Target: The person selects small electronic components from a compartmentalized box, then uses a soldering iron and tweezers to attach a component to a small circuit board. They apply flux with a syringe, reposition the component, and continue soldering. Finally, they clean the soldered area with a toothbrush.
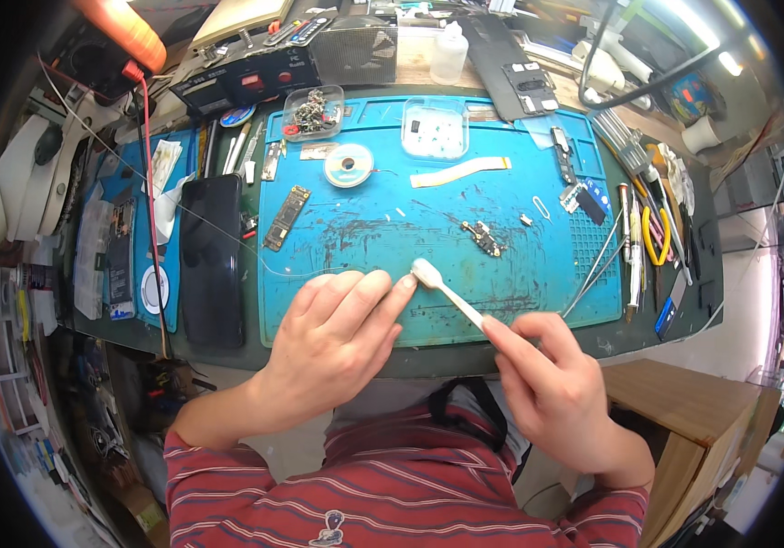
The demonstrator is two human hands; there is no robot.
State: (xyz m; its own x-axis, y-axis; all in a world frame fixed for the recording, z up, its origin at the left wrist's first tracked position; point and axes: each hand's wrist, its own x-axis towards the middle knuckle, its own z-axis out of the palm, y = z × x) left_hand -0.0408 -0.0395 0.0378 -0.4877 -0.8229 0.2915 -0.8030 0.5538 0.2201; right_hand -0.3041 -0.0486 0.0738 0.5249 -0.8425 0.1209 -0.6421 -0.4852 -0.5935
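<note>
My right hand [552, 388] grips a white toothbrush [461, 307] by its handle, with the brush head pointing up and left. My left hand [332, 333] is beside it, fingers bent and pressed together, fingertips at the brush head. What those fingers hold, if anything, is hidden. A thin pale wire [284, 273] curves in from the upper left and reaches the left fingers. Both hands are over the front of a blue work mat [355, 237]. Beyond them lie a small dark circuit board [483, 237] and a longer board [287, 217].
Farther back are a solder spool [349, 166], a ribbon cable [461, 173], a clear box of small parts [435, 129] and a box of scraps [313, 114]. A dark phone [212, 260] lies left; tweezers [595, 274] and yellow-handled pliers [657, 236] lie right.
</note>
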